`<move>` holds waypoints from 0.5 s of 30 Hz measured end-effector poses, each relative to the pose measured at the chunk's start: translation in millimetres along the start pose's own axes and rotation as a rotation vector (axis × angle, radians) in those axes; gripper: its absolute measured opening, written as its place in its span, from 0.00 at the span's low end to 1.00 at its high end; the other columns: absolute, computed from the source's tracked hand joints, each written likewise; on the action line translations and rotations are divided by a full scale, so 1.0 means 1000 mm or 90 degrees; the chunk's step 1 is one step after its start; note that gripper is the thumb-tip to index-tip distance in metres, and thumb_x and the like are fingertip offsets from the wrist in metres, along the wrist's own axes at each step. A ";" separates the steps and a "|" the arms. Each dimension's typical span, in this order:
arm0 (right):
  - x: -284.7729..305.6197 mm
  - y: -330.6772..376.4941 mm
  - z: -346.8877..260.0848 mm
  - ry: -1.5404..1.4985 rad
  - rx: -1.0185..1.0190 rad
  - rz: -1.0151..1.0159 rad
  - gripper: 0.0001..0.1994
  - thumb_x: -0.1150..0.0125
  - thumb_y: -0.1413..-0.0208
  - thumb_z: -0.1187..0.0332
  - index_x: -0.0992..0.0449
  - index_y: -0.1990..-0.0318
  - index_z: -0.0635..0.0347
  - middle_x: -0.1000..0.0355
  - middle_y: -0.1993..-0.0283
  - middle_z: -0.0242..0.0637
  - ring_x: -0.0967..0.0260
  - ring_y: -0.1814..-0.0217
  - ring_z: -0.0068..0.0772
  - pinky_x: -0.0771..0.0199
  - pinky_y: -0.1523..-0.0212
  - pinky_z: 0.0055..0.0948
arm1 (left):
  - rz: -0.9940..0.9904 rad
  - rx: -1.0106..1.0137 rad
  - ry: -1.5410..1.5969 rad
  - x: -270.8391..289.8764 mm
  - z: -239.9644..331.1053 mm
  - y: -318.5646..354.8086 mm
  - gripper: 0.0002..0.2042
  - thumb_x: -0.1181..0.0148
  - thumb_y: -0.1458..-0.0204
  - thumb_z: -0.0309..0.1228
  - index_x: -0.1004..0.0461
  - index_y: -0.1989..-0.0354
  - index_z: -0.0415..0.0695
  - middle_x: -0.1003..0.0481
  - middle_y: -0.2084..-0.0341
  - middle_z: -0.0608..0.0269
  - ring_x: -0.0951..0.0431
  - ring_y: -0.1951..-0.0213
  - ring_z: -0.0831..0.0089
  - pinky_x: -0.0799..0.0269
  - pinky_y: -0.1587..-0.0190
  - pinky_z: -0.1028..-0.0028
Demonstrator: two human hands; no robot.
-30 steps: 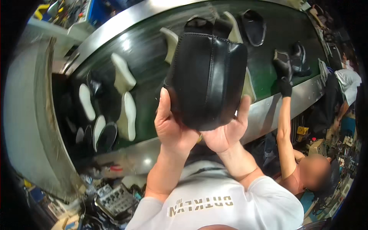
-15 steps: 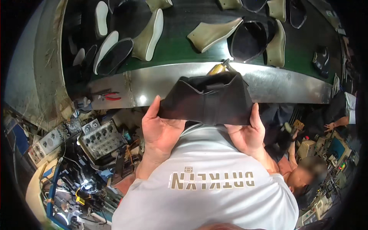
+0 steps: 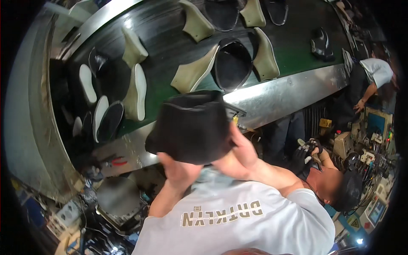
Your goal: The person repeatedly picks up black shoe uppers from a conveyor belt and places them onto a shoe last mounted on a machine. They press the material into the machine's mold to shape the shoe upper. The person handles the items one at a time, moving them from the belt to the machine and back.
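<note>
A black boot upper (image 3: 190, 131) is held up in front of me between both hands, its open rim facing the conveyor and its outer wall slightly smeared by motion. My left hand (image 3: 182, 171) grips its lower left edge, the fingers partly hidden beneath. At the lower right side, my right hand (image 3: 239, 158) has its thumb pressed along the wall and its fingers under the edge. Just beyond it, on the conveyor belt, lie a tan shoe last (image 3: 196, 70) with a pale sole and another black boot upper (image 3: 232, 64) standing open.
The dark green belt (image 3: 163, 55) carries several more lasts and uppers. Along its near side runs a metal ledge (image 3: 293, 91) with red-handled pliers (image 3: 117, 162). A round metal plate (image 3: 118, 195) sits at lower left. At right, a person in black gloves (image 3: 312, 151) works beside machines; another stands farther off.
The boot upper has swung to the left with both hands and turned, so its outer wall now shows broadly. My view has turned too, shifting the belt and ledge into a slant.
</note>
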State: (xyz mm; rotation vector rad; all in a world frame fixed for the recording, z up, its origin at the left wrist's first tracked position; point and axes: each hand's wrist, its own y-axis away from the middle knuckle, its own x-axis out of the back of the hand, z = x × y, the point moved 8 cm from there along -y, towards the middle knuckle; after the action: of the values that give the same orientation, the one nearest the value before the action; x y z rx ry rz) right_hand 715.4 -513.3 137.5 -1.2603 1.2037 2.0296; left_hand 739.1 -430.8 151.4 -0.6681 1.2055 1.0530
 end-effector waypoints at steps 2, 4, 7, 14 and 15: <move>0.006 -0.015 -0.007 -0.052 -0.051 -0.006 0.30 0.61 0.34 0.43 0.41 0.33 0.51 0.45 0.29 0.37 0.50 0.27 0.41 0.51 0.29 0.49 | 0.127 0.039 -0.113 0.020 -0.005 -0.012 0.33 0.57 0.38 0.55 0.45 0.31 0.46 0.43 0.32 0.60 0.42 0.33 0.62 0.52 0.30 0.55; 0.009 -0.012 -0.027 0.196 -0.197 -0.095 0.29 0.54 0.35 0.46 0.34 0.39 0.61 0.33 0.39 0.44 0.36 0.37 0.37 0.33 0.40 0.40 | 0.231 0.023 -0.134 0.050 0.011 -0.020 0.30 0.54 0.38 0.53 0.40 0.33 0.48 0.38 0.34 0.60 0.39 0.34 0.62 0.48 0.32 0.54; 0.061 -0.018 -0.129 0.731 -0.215 -0.028 0.18 0.49 0.35 0.57 0.24 0.54 0.66 0.23 0.60 0.46 0.23 0.58 0.33 0.22 0.61 0.31 | 0.238 -0.017 -0.134 0.065 0.043 -0.041 0.26 0.50 0.39 0.49 0.35 0.36 0.48 0.33 0.39 0.60 0.34 0.37 0.59 0.44 0.34 0.53; 0.056 -0.109 -0.497 1.352 0.897 0.552 0.16 0.37 0.45 0.61 0.27 0.53 0.60 0.26 0.57 0.48 0.28 0.52 0.45 0.30 0.51 0.41 | 0.406 -0.077 -0.136 0.141 0.095 -0.007 0.23 0.46 0.39 0.43 0.32 0.40 0.44 0.28 0.43 0.61 0.28 0.43 0.61 0.37 0.38 0.56; 0.052 -0.127 -0.510 1.518 0.870 0.732 0.24 0.35 0.49 0.54 0.28 0.49 0.57 0.28 0.55 0.49 0.32 0.47 0.50 0.34 0.44 0.42 | 0.506 -0.117 -0.185 0.141 0.106 0.000 0.22 0.47 0.38 0.41 0.33 0.40 0.42 0.28 0.44 0.61 0.27 0.45 0.63 0.36 0.39 0.58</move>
State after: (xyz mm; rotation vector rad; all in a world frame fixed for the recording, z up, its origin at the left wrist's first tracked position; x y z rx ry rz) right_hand 1026.9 -889.7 -63.4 0.8888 -1.8517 1.0521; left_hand 784.5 -297.8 44.1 -0.1358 1.1381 1.8682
